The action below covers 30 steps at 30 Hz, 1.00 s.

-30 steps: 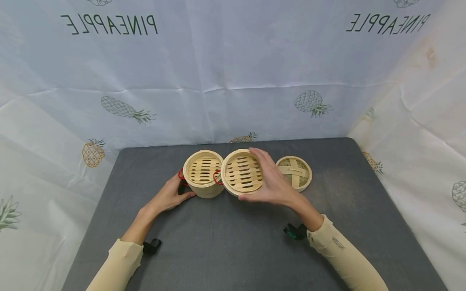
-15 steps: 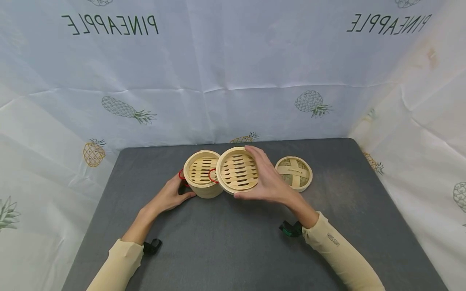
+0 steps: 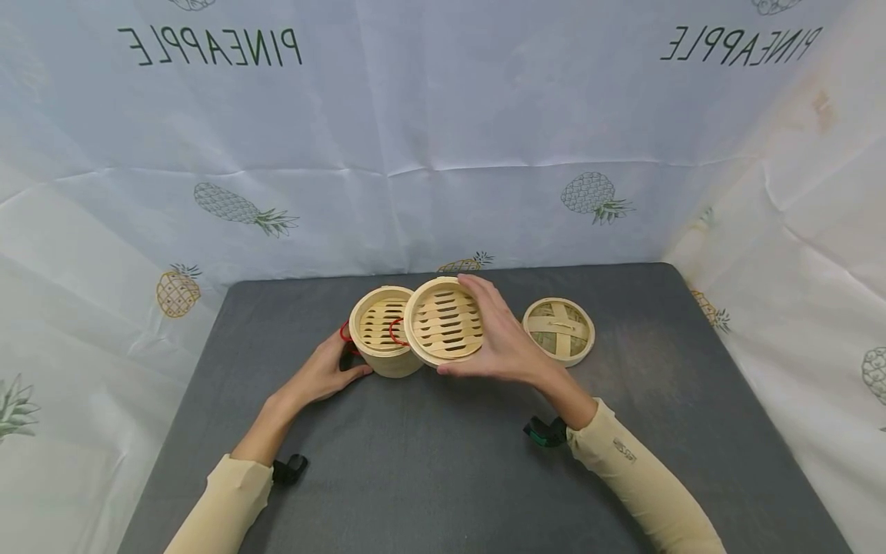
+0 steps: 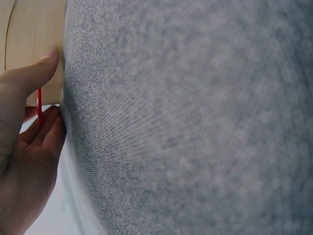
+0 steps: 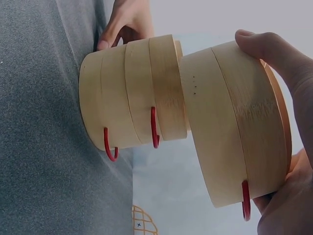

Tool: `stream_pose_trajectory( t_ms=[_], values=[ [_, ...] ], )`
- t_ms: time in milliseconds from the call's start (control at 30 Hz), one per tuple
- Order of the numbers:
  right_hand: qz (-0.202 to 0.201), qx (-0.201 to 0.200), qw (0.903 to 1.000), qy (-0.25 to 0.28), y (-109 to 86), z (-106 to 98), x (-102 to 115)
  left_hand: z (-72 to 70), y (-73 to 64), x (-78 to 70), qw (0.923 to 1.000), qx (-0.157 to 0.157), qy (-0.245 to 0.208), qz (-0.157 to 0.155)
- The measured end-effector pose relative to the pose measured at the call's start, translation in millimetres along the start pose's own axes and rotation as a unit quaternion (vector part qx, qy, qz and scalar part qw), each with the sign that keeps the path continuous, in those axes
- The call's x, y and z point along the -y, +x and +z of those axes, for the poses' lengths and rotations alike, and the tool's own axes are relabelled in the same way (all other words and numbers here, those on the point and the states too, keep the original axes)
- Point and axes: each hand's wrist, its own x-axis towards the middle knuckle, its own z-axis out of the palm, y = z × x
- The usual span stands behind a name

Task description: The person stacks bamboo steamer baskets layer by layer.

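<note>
Firstly, at the near side, two cream sleeves reach over the worktop, whose grey surface looks like fabric. Farther on, the left hand is grasping the lower part of the steamer stack, with the thumb on its smooth, pale bamboo wall; this hand has stayed in its place. The stack stands upright on the worktop in two round tiers, each with a red loop. The right hand is grasping the loose basket, thumb and fingers around its side. During the last second this basket has moved to the left, and in the head view it now covers part of the stack's top. I judge that the two are coming together, though not yet lined up: the basket is tilted, and whether it touches the stack I cannot tell. Its floor is made from flat slats with narrow slots. To the right, the round lid lies unmoved, woven, with crossed strips. Behind hangs creased cloth with printed pineapples.
</note>
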Motion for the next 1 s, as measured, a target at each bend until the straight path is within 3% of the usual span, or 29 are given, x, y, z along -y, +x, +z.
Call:
stream_pose_trajectory(
  t_ms=[433, 1000],
  values=[
    [-0.003, 0.003, 1.0000, 0.007, 8.1, 4, 3, -0.9, 0.9, -1.2, 1.0000, 0.007, -0.002, 0.000],
    [-0.036, -0.018, 0.9991, 0.015, 22.4, 15, 13, -0.5, 0.9, -1.5, 0.9999, 0.006, -0.008, 0.003]
  ],
)
